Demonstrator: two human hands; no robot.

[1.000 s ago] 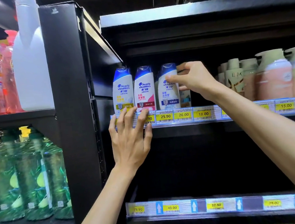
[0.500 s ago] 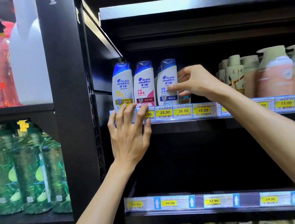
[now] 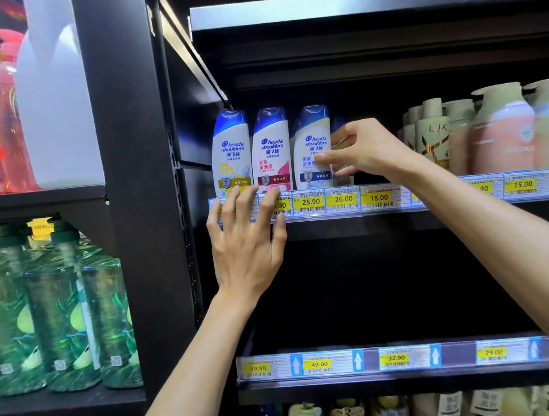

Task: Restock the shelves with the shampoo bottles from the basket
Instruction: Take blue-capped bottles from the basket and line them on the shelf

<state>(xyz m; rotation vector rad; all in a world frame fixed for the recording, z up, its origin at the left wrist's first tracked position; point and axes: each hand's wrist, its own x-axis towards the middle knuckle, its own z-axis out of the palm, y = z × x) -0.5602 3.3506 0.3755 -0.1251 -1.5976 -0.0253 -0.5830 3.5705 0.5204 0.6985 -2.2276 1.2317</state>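
1. Since the earlier frame the right hand (image 3: 367,150) has slid lower on the third shampoo bottle (image 3: 308,132), so its thumb now sits mid-label. The left hand (image 3: 246,243) has kept its place.
2. At the far left of the frame, a white jug (image 3: 55,104) stands on a shelf above a row of green bottles (image 3: 56,310).
3. Left of centre, the left hand lies flat with fingers straight and spread. Its fingertips rest on the price rail (image 3: 342,200) and it holds nothing.
4. Just above those fingertips, the first shampoo bottle (image 3: 231,151) and the second shampoo bottle (image 3: 271,151) stand upright side by side. The third stands upright just beside them.
5. At centre, the right hand pinches that third bottle, thumb on its front and fingers curled at its right side.
6. At the right of the frame, Lux bottles (image 3: 432,134) and a pink bottle (image 3: 502,134) share the same shelf.
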